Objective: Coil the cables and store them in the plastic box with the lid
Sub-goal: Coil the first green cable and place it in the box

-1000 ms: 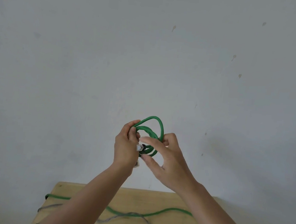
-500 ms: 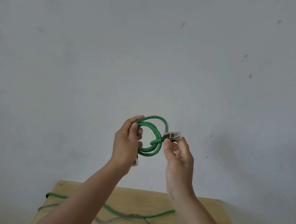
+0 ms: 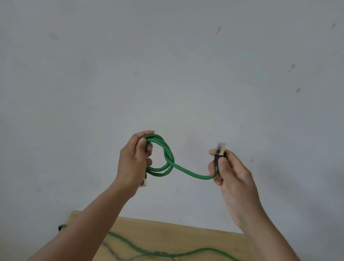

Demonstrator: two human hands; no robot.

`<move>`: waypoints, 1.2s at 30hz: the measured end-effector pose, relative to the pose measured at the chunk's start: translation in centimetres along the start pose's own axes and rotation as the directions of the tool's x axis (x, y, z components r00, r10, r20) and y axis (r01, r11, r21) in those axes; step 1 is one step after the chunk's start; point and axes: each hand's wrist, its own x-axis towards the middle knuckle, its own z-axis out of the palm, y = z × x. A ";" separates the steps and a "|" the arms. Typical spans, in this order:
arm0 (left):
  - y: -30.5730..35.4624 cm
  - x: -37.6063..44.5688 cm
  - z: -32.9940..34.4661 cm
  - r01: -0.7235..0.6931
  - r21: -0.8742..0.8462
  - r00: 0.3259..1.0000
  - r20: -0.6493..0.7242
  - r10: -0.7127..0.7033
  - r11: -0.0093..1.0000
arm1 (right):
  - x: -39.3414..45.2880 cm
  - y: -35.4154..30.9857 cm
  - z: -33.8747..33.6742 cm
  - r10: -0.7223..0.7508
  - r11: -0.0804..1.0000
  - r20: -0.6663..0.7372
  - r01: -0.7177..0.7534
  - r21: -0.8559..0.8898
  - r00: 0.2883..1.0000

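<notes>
Coiling step: left hand [image 3: 135,159] grips green coil [image 3: 160,158], right hand [image 3: 229,174] pinches its plug [image 3: 220,154] with the tail drawn out; next I judge, cinch, then box.

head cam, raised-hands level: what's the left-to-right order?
left hand gripping the coil → green coil loops → slack cable span → right hand pinching the plug end.

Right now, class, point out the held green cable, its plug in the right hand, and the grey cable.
Held green cable [image 3: 186,171], head view: the span between the hands.
Plug [image 3: 221,151], head view: its dark body.
Grey cable [image 3: 120,259], head view: a bend on the table.
</notes>
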 end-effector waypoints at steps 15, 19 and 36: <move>0.5 -3.2 1.6 -0.069 0.067 0.940 0.339 0.042 0.995 | 1.5 -1.9 -0.1 -0.044 0.850 0.233 0.159 -0.502 0.971; 0.6 -3.6 2.1 -0.052 0.101 0.955 0.295 0.020 0.994 | 1.2 -2.0 0.3 -0.068 0.834 0.275 0.206 -0.511 0.959; 0.5 -3.5 3.0 0.046 0.163 0.967 0.239 -0.084 0.986 | 0.9 -1.4 -0.1 -0.077 0.784 0.327 0.260 -0.563 0.942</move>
